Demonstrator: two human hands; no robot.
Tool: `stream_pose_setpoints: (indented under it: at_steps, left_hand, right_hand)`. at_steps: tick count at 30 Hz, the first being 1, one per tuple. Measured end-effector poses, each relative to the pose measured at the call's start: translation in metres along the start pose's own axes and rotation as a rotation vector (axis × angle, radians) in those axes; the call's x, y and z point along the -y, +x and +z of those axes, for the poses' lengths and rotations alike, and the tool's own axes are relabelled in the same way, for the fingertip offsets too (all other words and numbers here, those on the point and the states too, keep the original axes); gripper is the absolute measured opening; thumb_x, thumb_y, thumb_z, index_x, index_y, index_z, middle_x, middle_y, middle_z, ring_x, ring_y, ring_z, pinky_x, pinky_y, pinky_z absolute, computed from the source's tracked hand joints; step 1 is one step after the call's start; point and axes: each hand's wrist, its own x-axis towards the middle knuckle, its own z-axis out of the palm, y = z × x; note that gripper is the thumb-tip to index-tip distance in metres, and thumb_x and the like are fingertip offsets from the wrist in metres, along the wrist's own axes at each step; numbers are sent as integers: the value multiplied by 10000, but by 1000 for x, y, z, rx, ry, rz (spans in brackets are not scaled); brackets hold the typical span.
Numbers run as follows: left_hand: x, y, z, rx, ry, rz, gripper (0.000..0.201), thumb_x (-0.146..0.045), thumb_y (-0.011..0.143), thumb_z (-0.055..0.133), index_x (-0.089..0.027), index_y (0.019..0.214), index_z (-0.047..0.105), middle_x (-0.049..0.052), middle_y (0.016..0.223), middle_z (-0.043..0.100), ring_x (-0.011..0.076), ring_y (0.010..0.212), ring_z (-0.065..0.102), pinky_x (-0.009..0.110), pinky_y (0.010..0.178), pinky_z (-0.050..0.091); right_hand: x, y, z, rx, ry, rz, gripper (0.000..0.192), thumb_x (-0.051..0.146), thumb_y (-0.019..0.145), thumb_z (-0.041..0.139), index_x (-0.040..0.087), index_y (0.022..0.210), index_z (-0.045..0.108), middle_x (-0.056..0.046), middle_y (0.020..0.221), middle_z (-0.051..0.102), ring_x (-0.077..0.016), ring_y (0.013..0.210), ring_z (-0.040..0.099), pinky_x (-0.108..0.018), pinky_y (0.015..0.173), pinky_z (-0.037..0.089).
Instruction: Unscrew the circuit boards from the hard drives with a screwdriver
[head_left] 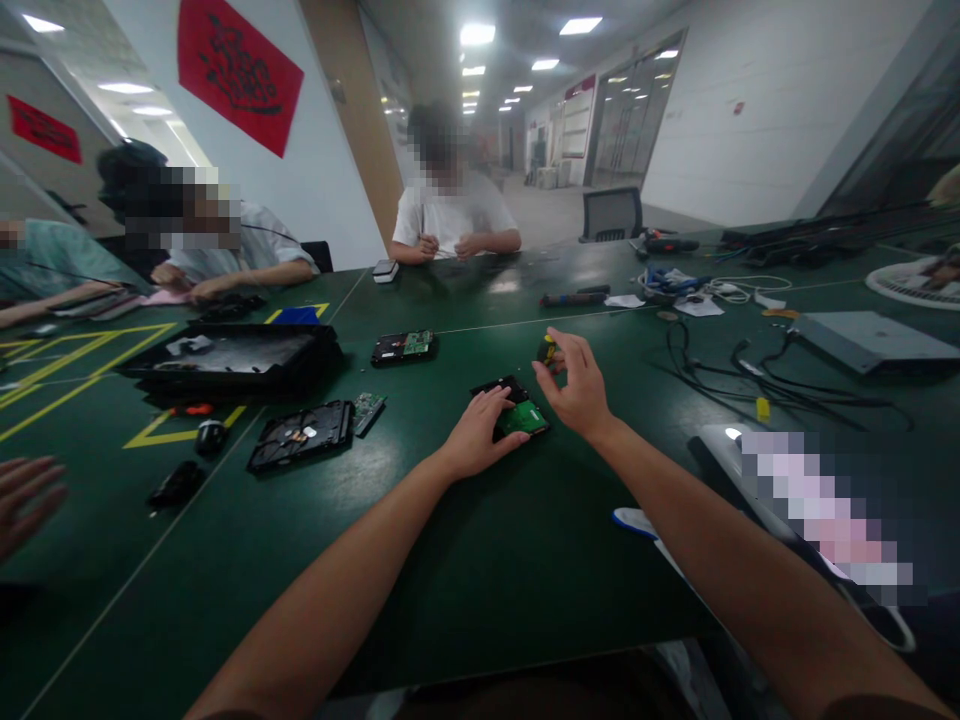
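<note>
Far left edge: a co-worker's hand [26,500] comes in at lower left of the frame, fingers spread, touching nothing we can see
Left of centre: a black tray [232,362] with parts in it, and below it an opened drive [300,435] lying flat with a small circuit board [367,408] just beside it; another drive [403,346] sits further up the green table [480,560]
Our left hand [480,432]: pressed flat, palm down, on the near left part of the hard drive [517,408] at frame centre — it pins the drive, fingers laid over it, not curled around it
Hard drive: board side up, green circuit showing under and right of our left fingers
Our right hand [577,385]: raised just above and right of the drive, thumb and forefinger drawn narrow around a small dark and yellow piece [547,350]; we cannot tell whether it is truly pinched or only touched
Step in hand: we judge this as work on the drive's board — steadying with one hand, handling a small tool or part with the other
Next move calls for: a firm hold-down by the left hand and a fine, well-aimed tip placement by the right
Right of frame: loose cables [750,375] and a grey box [862,340], well apart from our hands
Hard to make out: the small piece itself, any screws on the board, and the blurred patch at lower right
</note>
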Motion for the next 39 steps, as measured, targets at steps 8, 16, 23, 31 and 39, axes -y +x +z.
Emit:
stream_pose_setpoints:
  at_steps: [8,16,23,31,39]
  left_hand:
    - [2,0,2,-6,0,13,602,-586,941,690,-197,1387,578,168,1625,499,341,1580,379,594,1318,272]
    - [1,0,1,-6,-9,8,602,-580,941,693,-194,1389,581,179,1608,515,348,1584,369,606,1314,271]
    - [1,1,0,3,-12,1,611,-592,941,689,-198,1394,574,179,1601,526,342,1587,365,612,1313,266]
    - [2,0,0,11,4,2,592,-590,944,684,-209,1384,578,164,1642,479,338,1594,353,610,1316,265]
    - [0,0,0,7,-3,-2,585,-581,941,693,-214,1381,576,157,1639,485,338,1589,364,604,1318,267]
  right_hand:
    - [1,0,0,-1,13,30,559,324,1012,618,320,1544,447,-125,1360,569,-200,844,706,-410,738,675]
    - [0,0,1,9,27,20,559,277,1020,587,324,1557,439,-122,1390,565,-213,915,722,-426,823,670]
    - [-2,-1,2,-1,2,9,554,289,1018,580,316,1550,429,-126,1392,569,-217,911,710,-445,843,665]
    - [1,0,0,2,-5,43,610,323,990,632,316,1562,422,-128,1335,567,-230,869,685,-453,770,670]
    - [0,0,1,13,5,39,579,311,1013,592,304,1566,421,-134,1353,567,-231,917,683,-460,836,669]
